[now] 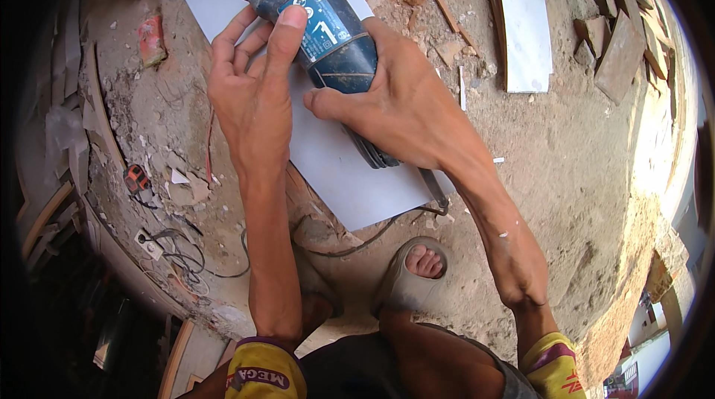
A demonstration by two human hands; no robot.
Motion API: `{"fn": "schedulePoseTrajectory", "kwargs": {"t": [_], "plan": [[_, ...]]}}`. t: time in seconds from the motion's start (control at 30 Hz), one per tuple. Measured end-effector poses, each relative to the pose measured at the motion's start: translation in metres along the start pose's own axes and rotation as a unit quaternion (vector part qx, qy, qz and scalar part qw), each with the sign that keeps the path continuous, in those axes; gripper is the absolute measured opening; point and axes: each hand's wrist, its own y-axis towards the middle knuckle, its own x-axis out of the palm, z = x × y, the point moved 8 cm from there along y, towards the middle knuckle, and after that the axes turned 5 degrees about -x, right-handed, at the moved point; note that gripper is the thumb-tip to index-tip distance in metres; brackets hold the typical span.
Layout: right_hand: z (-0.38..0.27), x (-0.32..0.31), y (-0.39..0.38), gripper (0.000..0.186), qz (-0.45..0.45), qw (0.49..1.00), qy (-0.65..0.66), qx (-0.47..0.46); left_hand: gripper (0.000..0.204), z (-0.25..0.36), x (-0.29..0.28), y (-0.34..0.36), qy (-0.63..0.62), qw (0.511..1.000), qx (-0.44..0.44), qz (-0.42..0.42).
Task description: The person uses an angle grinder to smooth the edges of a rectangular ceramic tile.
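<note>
A blue power tool with a dark head, apparently an angle grinder point(331, 26), is raised before me at the top of the view. My right hand point(398, 86) wraps around its lower right side, thumb across the near end. My left hand point(257, 78) is at its left side, with the thumb pressed on the label and the fingers curled against the edge. The tool's front end runs out of view at the top. Beneath it lies a white flat sheet point(335, 183), partly covered by my hands and the tool. A dark cord point(365, 244) runs along the ground below the sheet.
An orange-and-black tape measure point(136, 179) and a white socket block point(148, 244) with cables lie at left. A crumpled red packet point(151, 40) is farther off. At right are a long white panel point(523, 23) and broken wood pieces point(624, 56). My sandalled foot point(417, 272) stands on dusty ground.
</note>
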Motion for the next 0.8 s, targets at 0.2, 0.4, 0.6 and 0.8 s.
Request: {"fn": "schedulePoseTrajectory", "kwargs": {"t": [0.2,0.4,0.6,0.8], "plan": [[0.001,-0.002,-0.014,0.059,0.001,1.0,-0.009,0.021,0.095,-0.003,0.001,-0.013,-0.002,1.0,-0.004,-0.002],[0.011,-0.002,-0.034,0.059,-0.004,0.998,-0.021,0.057,0.092,-0.008,0.005,-0.034,-0.014,1.0,-0.017,-0.001],[0.012,-0.001,-0.053,0.061,-0.002,0.998,-0.001,0.059,0.09,-0.017,0.004,-0.053,-0.029,0.999,-0.02,-0.003],[0.014,0.0,-0.068,0.062,0.001,0.999,0.018,0.052,0.088,-0.025,0.004,-0.067,-0.039,0.999,-0.021,-0.012]]}}
